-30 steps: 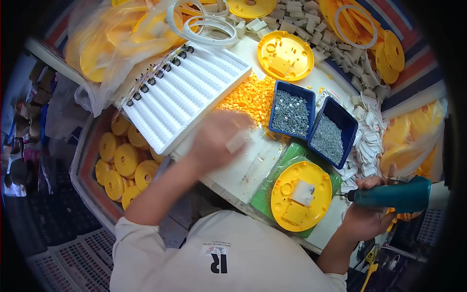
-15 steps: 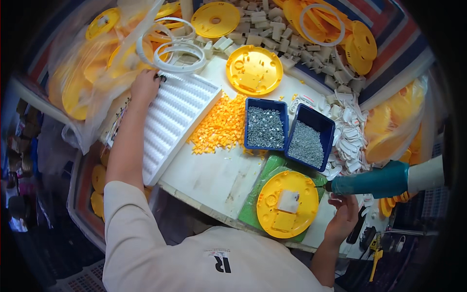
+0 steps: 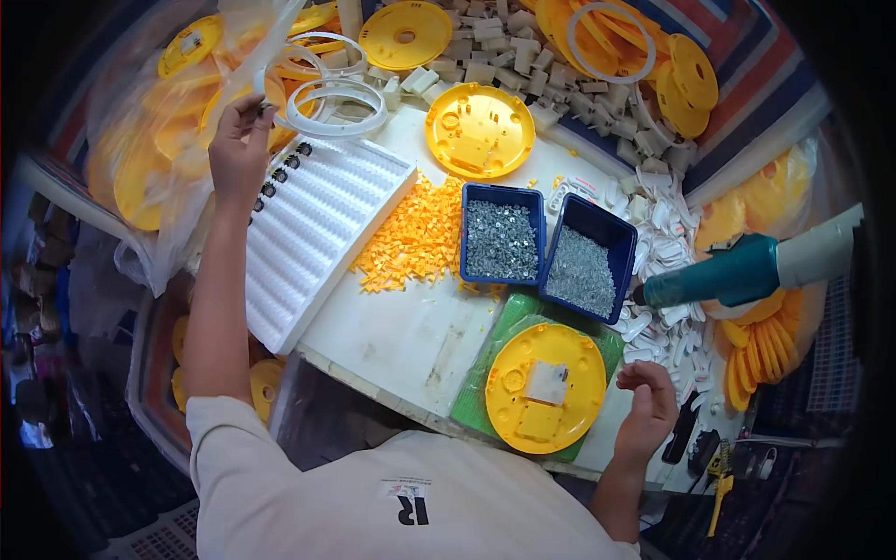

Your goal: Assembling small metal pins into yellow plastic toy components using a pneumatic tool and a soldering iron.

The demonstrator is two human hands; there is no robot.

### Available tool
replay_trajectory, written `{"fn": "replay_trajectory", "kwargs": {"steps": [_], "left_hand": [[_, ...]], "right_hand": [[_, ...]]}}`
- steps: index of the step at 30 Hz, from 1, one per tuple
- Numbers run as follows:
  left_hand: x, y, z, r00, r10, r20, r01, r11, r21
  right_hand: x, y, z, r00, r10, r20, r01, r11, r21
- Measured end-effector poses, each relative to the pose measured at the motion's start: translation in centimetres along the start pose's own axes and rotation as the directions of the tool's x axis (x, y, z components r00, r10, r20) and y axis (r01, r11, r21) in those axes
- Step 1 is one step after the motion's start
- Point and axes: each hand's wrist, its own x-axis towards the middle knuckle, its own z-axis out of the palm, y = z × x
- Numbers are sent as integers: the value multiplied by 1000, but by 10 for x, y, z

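My left hand [image 3: 241, 140] is raised over the far left corner of a white ribbed foam tray [image 3: 317, 210]. Its fingertips pinch a small dark part [image 3: 266, 106], too small to make out fully. Several small black round parts [image 3: 281, 175] sit along the tray's left side. My right hand [image 3: 647, 401] is held half curled with its fingers apart and nothing in it, just right of a round yellow plastic housing [image 3: 504, 411]. That housing lies open side up on a green mat [image 3: 471, 397], with a whitish block [image 3: 547, 384] inside it.
A teal power screwdriver [image 3: 714, 271] hangs at the right. Two blue bins [image 3: 467, 271] of small metal parts stand mid-table beside loose orange pieces [image 3: 411, 233]. Another yellow housing [image 3: 480, 131], white rings [image 3: 336, 119], white plastic pieces [image 3: 667, 252] and bagged yellow discs [image 3: 140, 177] surround them.
My left hand has lifted off the tray and moved left and away from me with the small dark part. The screwdriver has swung up from the yellow housing, away from my right hand.
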Motion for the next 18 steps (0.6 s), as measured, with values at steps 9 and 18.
{"fn": "replay_trajectory", "kwargs": {"steps": [9,18], "left_hand": [[-119,207,28,666,259,699,-123,963,-240],[-199,245,76,595,355,721,101,857,-505]], "right_hand": [[13,-36,59,787,276,552,-365,929,55],[7,-21,63,307,458,834,-818,575,-14]]}}
